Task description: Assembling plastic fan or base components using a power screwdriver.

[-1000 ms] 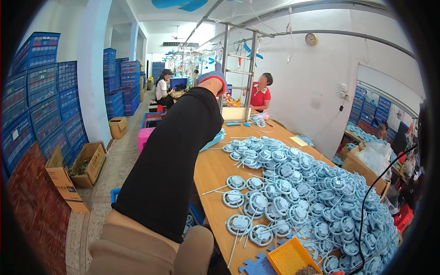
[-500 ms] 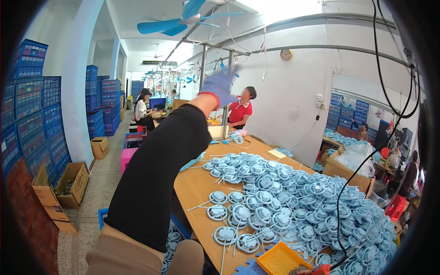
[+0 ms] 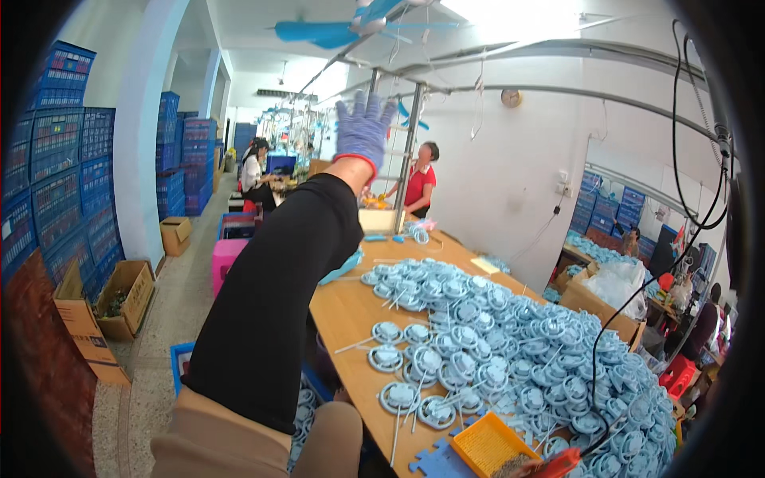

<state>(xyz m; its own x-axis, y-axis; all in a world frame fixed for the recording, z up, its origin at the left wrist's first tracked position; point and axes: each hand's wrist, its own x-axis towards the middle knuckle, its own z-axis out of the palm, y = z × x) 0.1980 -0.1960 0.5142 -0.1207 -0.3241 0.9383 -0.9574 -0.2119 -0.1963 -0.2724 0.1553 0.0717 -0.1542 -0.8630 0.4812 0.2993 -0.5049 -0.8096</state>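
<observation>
My left hand (image 3: 362,127), in a blue knitted glove with a red cuff, is raised high at arm's length with the fingers spread and nothing in it. Its black sleeve (image 3: 279,295) runs up from the lower edge. The hand is in the air above the far end of a long wooden table (image 3: 351,315). A large heap of light-blue round plastic parts (image 3: 510,342) with thin white sticks covers most of the table. My right hand is out of the picture.
An orange tray (image 3: 492,443) and a blue jigsaw-shaped piece (image 3: 434,460) sit at the table's near edge. Black cables (image 3: 637,303) hang at the right. Blue crates (image 3: 56,175), cardboard boxes (image 3: 127,295) and a pink bin (image 3: 227,259) line the aisle. Two seated and standing people (image 3: 418,187) work farther back. A blue ceiling fan (image 3: 351,24) is overhead.
My left arm has risen and stretched out, the gloved hand going from bent near the sleeve to spread open high up. The view has tilted upward, showing more ceiling.
</observation>
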